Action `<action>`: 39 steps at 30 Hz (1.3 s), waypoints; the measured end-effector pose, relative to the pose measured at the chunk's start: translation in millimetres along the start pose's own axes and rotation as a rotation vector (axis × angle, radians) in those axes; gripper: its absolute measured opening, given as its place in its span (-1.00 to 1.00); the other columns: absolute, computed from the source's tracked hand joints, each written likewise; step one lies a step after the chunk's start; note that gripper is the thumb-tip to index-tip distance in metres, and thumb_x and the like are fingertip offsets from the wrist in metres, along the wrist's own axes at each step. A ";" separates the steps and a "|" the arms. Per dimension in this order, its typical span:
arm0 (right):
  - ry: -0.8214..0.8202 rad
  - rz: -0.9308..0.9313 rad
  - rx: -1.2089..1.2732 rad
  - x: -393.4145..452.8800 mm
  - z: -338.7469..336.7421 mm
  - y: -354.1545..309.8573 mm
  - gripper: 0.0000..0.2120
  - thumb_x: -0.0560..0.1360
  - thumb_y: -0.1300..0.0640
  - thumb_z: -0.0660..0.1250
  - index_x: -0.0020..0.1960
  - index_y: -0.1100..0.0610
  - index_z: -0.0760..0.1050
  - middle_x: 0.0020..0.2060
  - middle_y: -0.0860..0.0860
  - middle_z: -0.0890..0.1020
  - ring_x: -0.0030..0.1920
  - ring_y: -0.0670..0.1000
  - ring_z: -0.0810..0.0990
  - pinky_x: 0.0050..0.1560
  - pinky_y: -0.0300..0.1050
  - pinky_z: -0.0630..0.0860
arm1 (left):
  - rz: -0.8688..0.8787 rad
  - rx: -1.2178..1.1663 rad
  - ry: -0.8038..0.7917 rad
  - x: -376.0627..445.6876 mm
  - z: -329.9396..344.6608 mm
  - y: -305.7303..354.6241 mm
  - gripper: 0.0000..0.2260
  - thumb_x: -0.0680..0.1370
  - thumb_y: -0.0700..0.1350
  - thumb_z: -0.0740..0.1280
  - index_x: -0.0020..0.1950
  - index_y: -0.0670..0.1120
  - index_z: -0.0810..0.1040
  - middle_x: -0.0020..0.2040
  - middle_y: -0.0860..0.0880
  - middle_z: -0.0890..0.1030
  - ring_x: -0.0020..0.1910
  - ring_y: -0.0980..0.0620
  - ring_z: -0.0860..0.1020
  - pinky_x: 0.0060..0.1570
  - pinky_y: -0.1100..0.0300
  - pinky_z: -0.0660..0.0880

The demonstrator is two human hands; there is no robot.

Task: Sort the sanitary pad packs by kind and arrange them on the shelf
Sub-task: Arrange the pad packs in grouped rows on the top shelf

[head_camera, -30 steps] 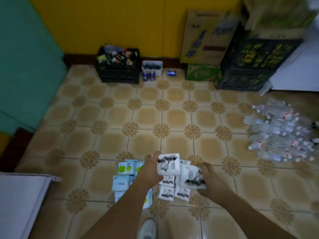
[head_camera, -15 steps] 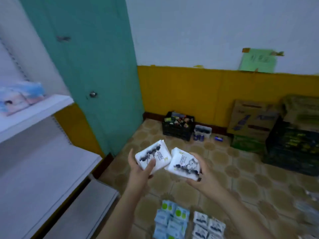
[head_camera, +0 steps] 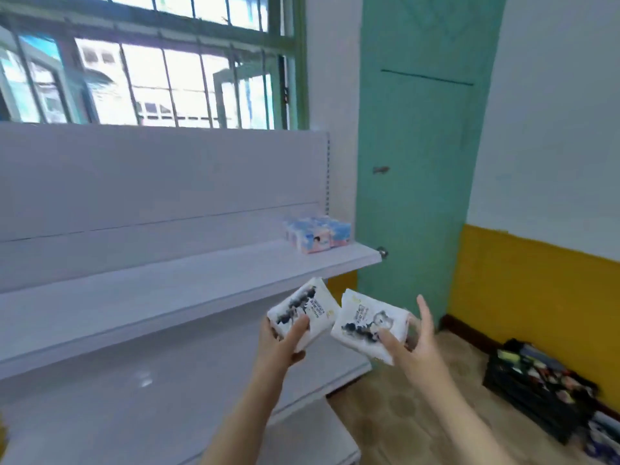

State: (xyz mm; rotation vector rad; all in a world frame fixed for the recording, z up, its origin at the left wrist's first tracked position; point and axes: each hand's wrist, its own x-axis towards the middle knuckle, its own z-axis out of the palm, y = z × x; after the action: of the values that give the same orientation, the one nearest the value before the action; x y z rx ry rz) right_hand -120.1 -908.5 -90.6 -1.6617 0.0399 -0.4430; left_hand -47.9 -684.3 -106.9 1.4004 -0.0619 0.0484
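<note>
My left hand (head_camera: 283,344) grips a white pad pack with black ink art (head_camera: 302,308), thumb across its front. Beside it my right hand (head_camera: 411,345) holds a second white ink-art pack (head_camera: 367,322), forefinger sticking up. Both packs hang in the air just below the right end of the upper white shelf board (head_camera: 167,283). On that board's far right end stand a few blue-and-pink pad packs (head_camera: 317,234). The pile of packs on the floor is out of view.
A lower white shelf board (head_camera: 151,391) runs under my arms. A teal door (head_camera: 419,162) stands right of the shelf unit. A black crate of small goods (head_camera: 536,387) sits on the tiled floor by the yellow wall. A barred window is above the shelf.
I have risen from the floor pile and turned left toward the shelf unit, carrying both white packs up with me. The floor pile has dropped out of view.
</note>
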 end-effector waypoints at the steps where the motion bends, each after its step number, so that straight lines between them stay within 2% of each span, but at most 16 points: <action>1: -0.026 0.014 0.061 10.5 25.3 -7.7 -0.09 0.47 0.01 0.47 0.58 -0.12 -0.08 0.35 -0.10 0.36 0.13 -0.16 0.51 0.16 -0.14 0.44 | 0.033 0.000 0.037 7.0 -24.3 12.7 -0.62 0.47 0.00 0.51 0.21 0.06 0.45 0.07 -0.03 0.66 -0.13 0.07 0.61 -0.25 0.17 0.54; 2: -0.067 0.030 0.127 18.1 52.5 -16.5 -0.10 0.47 0.05 0.48 0.59 -0.08 -0.05 0.32 -0.11 0.40 0.16 -0.11 0.53 0.20 -0.10 0.43 | 0.060 0.010 0.077 13.1 -49.7 25.0 -0.64 0.49 -0.01 0.50 0.21 0.05 0.45 0.07 -0.03 0.65 -0.14 0.08 0.61 -0.27 0.18 0.54; 4: -0.139 0.065 0.243 30.5 105.7 -24.1 -0.11 0.37 -0.05 0.55 0.55 -0.02 0.12 0.28 -0.05 0.54 0.18 -0.03 0.59 0.27 0.02 0.46 | 0.122 0.051 0.152 21.5 -98.5 45.4 -0.70 0.53 -0.01 0.45 0.20 0.05 0.44 0.09 -0.01 0.64 -0.10 0.07 0.62 -0.28 0.19 0.56; 6: -0.220 0.076 0.309 38.6 158.3 -28.5 -0.31 0.32 -0.07 0.56 0.37 0.08 0.40 0.15 0.04 0.67 0.12 0.02 0.66 0.26 0.08 0.49 | 0.176 0.101 0.229 25.5 -146.4 58.6 -0.74 0.55 0.02 0.41 0.18 0.07 0.44 0.09 0.04 0.62 -0.04 0.07 0.63 -0.27 0.20 0.58; 9: -0.369 0.105 0.361 44.8 233.4 -31.1 -0.56 0.40 -0.03 0.53 0.23 0.03 0.54 0.11 0.05 0.68 0.17 0.10 0.64 0.30 0.17 0.46 | 0.212 0.144 0.329 25.4 -214.3 72.7 -0.71 0.56 0.03 0.39 0.23 0.04 0.42 0.10 0.06 0.61 -0.01 0.08 0.63 -0.24 0.20 0.61; 11: -0.432 0.128 0.400 50.3 281.5 -31.0 -0.56 0.38 0.00 0.54 0.22 0.00 0.54 0.11 0.05 0.68 0.15 0.09 0.64 0.22 0.14 0.52 | 0.211 0.162 0.395 24.1 -258.8 78.4 -0.68 0.56 0.03 0.39 0.25 0.02 0.41 0.12 0.03 0.60 -0.01 0.07 0.63 -0.20 0.17 0.63; 15: -0.565 0.154 0.449 57.2 367.8 -35.0 -0.64 0.49 0.15 0.39 0.27 0.08 0.50 0.08 0.07 0.69 0.07 0.05 0.68 -0.06 -0.10 0.61 | 0.218 0.195 0.530 24.0 -334.1 90.2 -0.61 0.54 0.08 0.39 0.29 0.01 0.40 0.14 0.03 0.59 0.03 0.05 0.63 -0.17 0.14 0.65; 21: -0.740 0.136 0.418 87.5 487.4 -44.8 -0.48 0.37 0.07 0.53 0.29 0.03 0.47 0.09 0.05 0.69 0.08 0.10 0.68 0.13 0.12 0.57 | 0.219 0.235 0.739 51.5 -429.6 110.3 -0.59 0.56 0.08 0.37 0.34 0.02 0.33 0.12 0.06 0.55 0.03 0.05 0.61 -0.18 0.11 0.66; 24: -0.787 0.090 0.392 119.3 548.0 -46.5 -0.52 0.41 0.06 0.53 0.28 0.02 0.47 0.07 0.02 0.70 0.04 0.05 0.69 0.12 0.06 0.58 | 0.234 0.265 0.838 76.4 -472.7 119.8 -0.55 0.55 0.07 0.39 0.34 0.00 0.28 0.14 0.01 0.52 0.02 0.03 0.61 -0.24 0.11 0.66; 26: -0.804 0.087 0.359 142.9 587.0 -46.1 -0.47 0.38 -0.01 0.53 0.30 0.01 0.45 0.08 0.01 0.69 0.04 0.02 0.69 0.13 0.03 0.58 | 0.227 0.233 0.897 94.7 -499.2 125.0 -0.47 0.52 0.10 0.41 0.37 -0.05 0.28 0.17 -0.05 0.54 0.03 -0.01 0.63 -0.26 0.05 0.66; 28: -0.817 0.101 0.324 167.5 626.9 -43.5 -0.30 0.26 -0.13 0.57 0.33 0.00 0.42 0.12 0.01 0.66 0.08 0.02 0.67 0.18 0.07 0.57 | 0.207 0.185 0.956 113.8 -522.6 134.1 -0.36 0.44 0.20 0.44 0.36 -0.08 0.30 0.16 -0.09 0.57 0.04 -0.05 0.64 -0.29 0.06 0.65; 31: -0.850 0.115 0.269 199.9 687.1 -37.3 -0.33 0.33 0.02 0.58 0.33 0.07 0.36 0.17 0.02 0.60 0.10 0.03 0.63 0.15 0.01 0.55 | 0.164 0.175 1.039 142.9 -557.7 149.3 -0.11 0.21 0.39 0.47 0.38 -0.09 0.40 0.11 -0.11 0.64 0.01 -0.07 0.66 -0.28 0.13 0.61; 32: -0.856 0.113 0.245 208.4 706.2 -35.9 -0.36 0.35 0.08 0.58 0.33 0.08 0.34 0.17 0.03 0.58 0.08 0.02 0.62 0.09 -0.05 0.55 | 0.156 0.188 1.045 151.7 -568.2 152.7 -0.18 0.24 0.36 0.47 0.35 -0.09 0.45 0.07 -0.10 0.67 -0.02 -0.06 0.67 -0.26 0.11 0.62; 34: -0.882 0.096 0.204 220.3 741.8 -34.5 -0.37 0.35 0.14 0.58 0.29 0.08 0.31 0.16 0.04 0.55 0.03 0.00 0.60 -0.02 -0.09 0.54 | 0.142 0.160 1.055 165.2 -582.8 157.0 -0.51 0.43 0.16 0.46 0.22 -0.11 0.54 -0.03 -0.09 0.69 -0.08 -0.05 0.67 -0.17 0.05 0.63; 36: -0.918 0.027 0.120 227.7 772.0 -30.9 -0.35 0.33 0.17 0.59 0.27 0.07 0.29 0.15 0.04 0.52 0.00 0.02 0.58 -0.05 -0.09 0.53 | 0.080 0.048 1.081 175.7 -598.5 155.1 -0.73 0.50 0.02 0.46 0.09 -0.09 0.54 -0.04 -0.12 0.69 -0.09 -0.06 0.66 -0.07 0.03 0.62; 39: -0.937 -0.191 -0.139 231.6 804.4 -15.7 -0.31 0.31 0.08 0.61 0.30 0.06 0.30 0.16 0.01 0.49 0.10 0.04 0.52 0.07 -0.11 0.48 | -0.041 -0.131 1.132 187.6 -622.1 151.8 -0.59 0.45 0.03 0.51 0.17 -0.15 0.52 0.00 -0.17 0.67 -0.17 -0.04 0.62 -0.22 0.13 0.53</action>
State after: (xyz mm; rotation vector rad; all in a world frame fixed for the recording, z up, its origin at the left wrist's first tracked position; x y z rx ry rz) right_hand 338.5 -208.3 -73.1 -1.8745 -0.7979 0.2353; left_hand 137.7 -46.0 -48.9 1.0778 0.8838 0.7734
